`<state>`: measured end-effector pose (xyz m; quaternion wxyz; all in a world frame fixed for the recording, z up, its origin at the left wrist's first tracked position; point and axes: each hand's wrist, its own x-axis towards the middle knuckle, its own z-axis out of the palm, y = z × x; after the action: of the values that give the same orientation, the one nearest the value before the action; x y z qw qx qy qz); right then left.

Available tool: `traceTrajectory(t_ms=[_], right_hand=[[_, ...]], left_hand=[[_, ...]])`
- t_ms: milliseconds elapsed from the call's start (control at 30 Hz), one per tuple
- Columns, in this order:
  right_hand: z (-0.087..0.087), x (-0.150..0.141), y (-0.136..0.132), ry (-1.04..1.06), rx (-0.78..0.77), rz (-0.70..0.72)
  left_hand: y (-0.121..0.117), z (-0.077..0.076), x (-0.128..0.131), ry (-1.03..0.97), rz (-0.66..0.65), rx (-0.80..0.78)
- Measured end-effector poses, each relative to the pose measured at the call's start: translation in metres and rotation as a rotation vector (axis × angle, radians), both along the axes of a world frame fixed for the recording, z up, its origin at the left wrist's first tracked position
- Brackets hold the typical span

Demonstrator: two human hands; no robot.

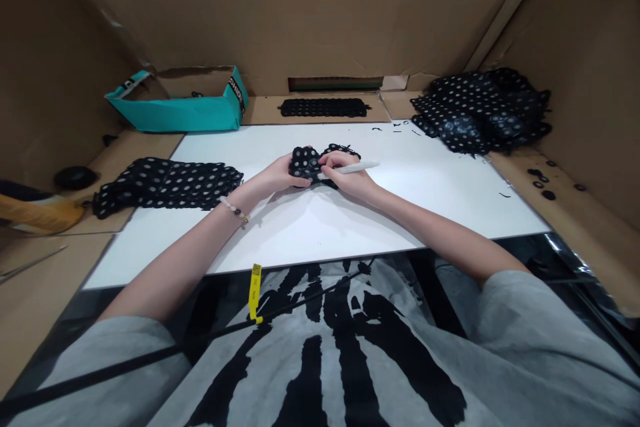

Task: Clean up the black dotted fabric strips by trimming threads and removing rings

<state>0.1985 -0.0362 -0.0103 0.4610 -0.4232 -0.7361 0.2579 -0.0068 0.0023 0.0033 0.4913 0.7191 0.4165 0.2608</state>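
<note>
My left hand (pixel 278 175) grips one side of a black sheet (pixel 303 161) dotted with pale round spots, bent up above the white board. In my right hand (pixel 346 172) is a white pen-shaped tool (pixel 369 165), its closed fingers wrapped round it. The tool's tip is by the sheet's middle, and I cannot make out whether it touches. Part of the sheet is hidden behind my right fingers. Left of my hands lies another black dotted sheet (pixel 173 183), spread fairly flat.
A teal open box (pixel 183 115) stands at the back left. A heap of black dotted sheets (pixel 480 110) fills the back right corner. A black strip (pixel 324 107) lies at the back. Small black rings (pixel 537 184) are at the right; a yellow container (pixel 43 210) is at the left.
</note>
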Motion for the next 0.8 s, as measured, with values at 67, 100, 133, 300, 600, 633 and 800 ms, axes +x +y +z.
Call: traceTrajectory(t_ms=[67, 100, 133, 300, 600, 633, 800], right_hand=[[-0.001, 0.001, 0.0, 0.007, -0.018, 0.001], [-0.002, 0.001, 0.001, 0.011, -0.02, 0.003], [-0.002, 0.001, 0.001, 0.012, -0.014, 0.005], [-0.013, -0.004, 0.005, -0.104, 0.068, -0.007], [-0.02, -0.007, 0.009, -0.278, 0.101, -0.061], [-0.021, -0.007, 0.01, -0.283, 0.102, -0.062], [-0.023, -0.007, 0.012, -0.327, 0.114, -0.04]], left_hand=[[0.0, -0.001, 0.0, 0.004, 0.014, -0.012], [-0.001, -0.001, 0.001, -0.003, 0.018, -0.015], [-0.001, -0.002, 0.001, -0.016, 0.02, -0.019], [-0.005, -0.003, 0.005, -0.083, 0.042, -0.095], [-0.002, -0.002, 0.004, -0.102, 0.022, -0.168], [-0.002, -0.003, 0.004, -0.104, 0.018, -0.17], [0.0, -0.005, 0.003, -0.085, -0.014, -0.15]])
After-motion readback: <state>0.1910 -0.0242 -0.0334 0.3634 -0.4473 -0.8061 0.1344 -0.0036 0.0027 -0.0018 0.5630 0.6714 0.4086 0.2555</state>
